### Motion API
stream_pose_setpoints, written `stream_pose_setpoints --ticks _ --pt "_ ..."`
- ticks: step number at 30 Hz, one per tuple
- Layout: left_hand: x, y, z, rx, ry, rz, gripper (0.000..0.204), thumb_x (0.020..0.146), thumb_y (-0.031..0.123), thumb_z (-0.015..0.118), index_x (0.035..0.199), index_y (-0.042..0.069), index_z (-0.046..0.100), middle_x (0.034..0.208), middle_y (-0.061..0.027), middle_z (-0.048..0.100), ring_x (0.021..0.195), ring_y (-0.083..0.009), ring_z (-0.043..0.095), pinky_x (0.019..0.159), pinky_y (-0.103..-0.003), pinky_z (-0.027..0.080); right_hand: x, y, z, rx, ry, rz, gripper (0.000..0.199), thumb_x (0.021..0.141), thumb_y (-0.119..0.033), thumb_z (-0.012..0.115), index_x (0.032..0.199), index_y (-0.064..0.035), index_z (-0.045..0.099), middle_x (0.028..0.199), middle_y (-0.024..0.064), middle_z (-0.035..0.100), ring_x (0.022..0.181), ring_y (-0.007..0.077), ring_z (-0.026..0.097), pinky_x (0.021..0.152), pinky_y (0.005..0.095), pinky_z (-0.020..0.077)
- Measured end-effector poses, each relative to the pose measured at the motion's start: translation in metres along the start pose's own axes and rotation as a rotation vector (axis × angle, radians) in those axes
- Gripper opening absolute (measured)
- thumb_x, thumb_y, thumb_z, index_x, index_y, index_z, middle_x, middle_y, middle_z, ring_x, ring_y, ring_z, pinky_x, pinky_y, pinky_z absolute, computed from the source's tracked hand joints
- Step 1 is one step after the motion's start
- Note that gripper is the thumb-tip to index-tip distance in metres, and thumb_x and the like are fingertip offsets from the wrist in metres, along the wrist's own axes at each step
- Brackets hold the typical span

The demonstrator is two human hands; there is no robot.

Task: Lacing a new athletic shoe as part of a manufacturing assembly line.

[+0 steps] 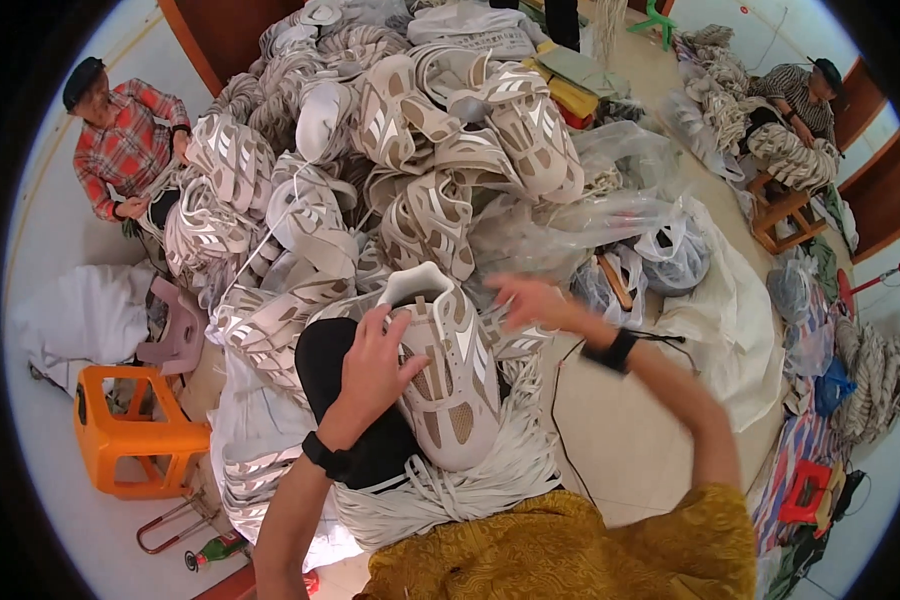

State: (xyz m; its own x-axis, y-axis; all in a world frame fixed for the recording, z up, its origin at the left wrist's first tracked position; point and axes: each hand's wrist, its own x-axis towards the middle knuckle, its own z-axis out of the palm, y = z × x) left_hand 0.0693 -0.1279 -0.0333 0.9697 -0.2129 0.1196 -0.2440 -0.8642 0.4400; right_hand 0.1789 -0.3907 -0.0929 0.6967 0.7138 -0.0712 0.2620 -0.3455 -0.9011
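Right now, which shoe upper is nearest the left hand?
The beige-and-white upper with its toe over the white strands in the person's lap: the left hand overlaps its side. The other uppers lie heaped farther off.

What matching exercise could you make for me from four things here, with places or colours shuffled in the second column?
Column one
1. left hand
2. nearest large shoe
3. square plastic stool
4. bundle of pale laces

Column two
A. bright orange, at the left of the picture
B. just below the shoe's toe, in front of the person's body
C. at the left side of the nearest shoe, thumb and fingers spread
D. beige and white, toe toward the person, between the two hands

Right pairs: 1-C, 2-D, 3-A, 4-B
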Motion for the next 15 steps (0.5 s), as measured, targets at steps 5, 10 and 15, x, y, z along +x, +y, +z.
stream_pose_setpoints --ticks 5,10,15 --pt "-0.008 -0.002 0.001 0.050 -0.023 -0.032 0.058 0.067 0.020 0.069 0.117 0.005 0.044 0.122 -0.0205 0.040 0.110 -0.0368 0.042 0.089 -0.039 0.039 -0.036 -0.002 0.097 0.407 0.125 0.204 0.069 0.067 -0.011 0.066 0.129 -0.0097 0.036 0.091 0.0116 0.059 0.078 0.0180 0.058 0.071 0.0284 0.0453" --pt "0.000 -0.002 0.006 0.157 -0.015 -0.014 0.059 0.068 0.023 0.069 0.117 0.004 0.043 0.120 -0.0192 0.039 0.109 -0.0355 0.041 0.085 -0.039 0.042 -0.085 0.085 0.102 0.351 0.152 0.318 0.043 0.067 -0.006 0.063 0.110 -0.0054 0.056 0.081 0.0071 0.062 0.076 0.0125 0.057 0.070 0.0257 0.0446" --pt "0.010 0.003 0.008 0.154 -0.055 -0.053 0.056 0.070 0.016 0.065 0.119 0.002 0.042 0.122 -0.0224 0.038 0.109 -0.0381 0.041 0.089 -0.040 0.038 -0.109 0.167 0.084 -0.325 0.170 0.433 0.035 0.059 -0.003 0.063 0.094 -0.0081 0.063 0.077 0.0076 0.063 0.074 0.0215 0.061 0.067 0.0320 0.0469"
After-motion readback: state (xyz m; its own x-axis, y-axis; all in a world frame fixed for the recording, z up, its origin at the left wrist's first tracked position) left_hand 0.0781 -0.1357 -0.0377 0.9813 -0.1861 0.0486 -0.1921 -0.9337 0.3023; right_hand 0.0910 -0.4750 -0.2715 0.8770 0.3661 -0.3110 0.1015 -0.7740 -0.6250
